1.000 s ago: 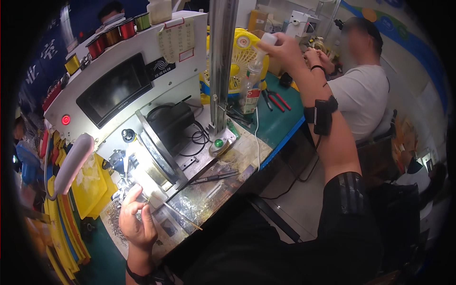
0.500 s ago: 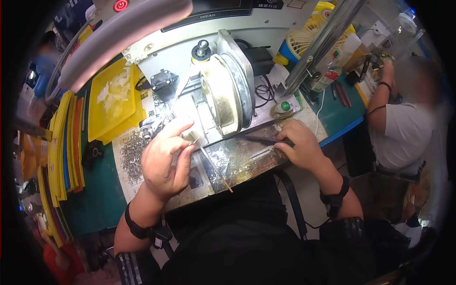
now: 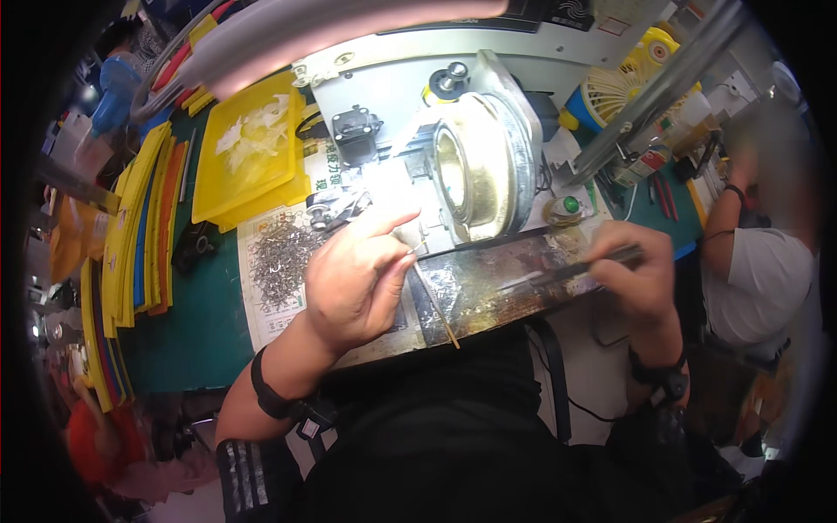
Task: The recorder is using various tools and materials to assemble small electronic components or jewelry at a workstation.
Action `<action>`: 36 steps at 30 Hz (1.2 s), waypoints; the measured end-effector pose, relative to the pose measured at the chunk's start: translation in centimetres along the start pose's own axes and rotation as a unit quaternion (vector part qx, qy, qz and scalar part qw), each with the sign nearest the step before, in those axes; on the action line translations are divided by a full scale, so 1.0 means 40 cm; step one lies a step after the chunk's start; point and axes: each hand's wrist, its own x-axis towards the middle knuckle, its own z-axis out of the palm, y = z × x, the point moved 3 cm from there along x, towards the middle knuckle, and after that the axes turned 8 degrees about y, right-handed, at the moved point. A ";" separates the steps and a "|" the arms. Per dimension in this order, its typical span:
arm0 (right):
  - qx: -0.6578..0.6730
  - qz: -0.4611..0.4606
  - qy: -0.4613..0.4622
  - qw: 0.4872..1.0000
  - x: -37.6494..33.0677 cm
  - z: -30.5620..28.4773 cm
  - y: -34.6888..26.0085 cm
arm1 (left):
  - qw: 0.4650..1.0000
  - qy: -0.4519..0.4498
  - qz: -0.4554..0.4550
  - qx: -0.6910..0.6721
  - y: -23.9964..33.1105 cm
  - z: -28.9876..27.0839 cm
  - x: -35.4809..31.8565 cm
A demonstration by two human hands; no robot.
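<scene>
My left hand [image 3: 362,283] is closed in a pinch at the front of the bench. Between its thumb and finger is a small thin metal piece [image 3: 421,247], too small to name. A thin rod with a tan end [image 3: 440,312] slants down from beside these fingertips; whether it touches them I cannot tell. My right hand [image 3: 635,266], smeared by motion, is closed round a slender dark tool [image 3: 575,271] whose paler tip points left over the stained board [image 3: 488,301]. Beyond both hands stands a machine with a broad pale wheel [image 3: 484,174], brightly lit.
A pile of small metal parts [image 3: 283,257] lies on paper left of my left hand. Behind it sits a yellow tray [image 3: 205,205] with whitish film. Yellow strips [image 3: 131,244] stand far left. A green-capped bottle [image 3: 567,207], pliers [image 3: 664,196] and a person [image 3: 754,279] are at right.
The view has shifted, so the bench appears farther right. My right hand has lifted the dark tool and turned it. My left hand keeps its pinch on the small piece.
</scene>
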 end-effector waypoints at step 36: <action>0.020 -0.271 0.076 0.959 0.111 0.166 -0.191 | 0.997 -0.005 0.055 -0.051 0.002 0.015 0.012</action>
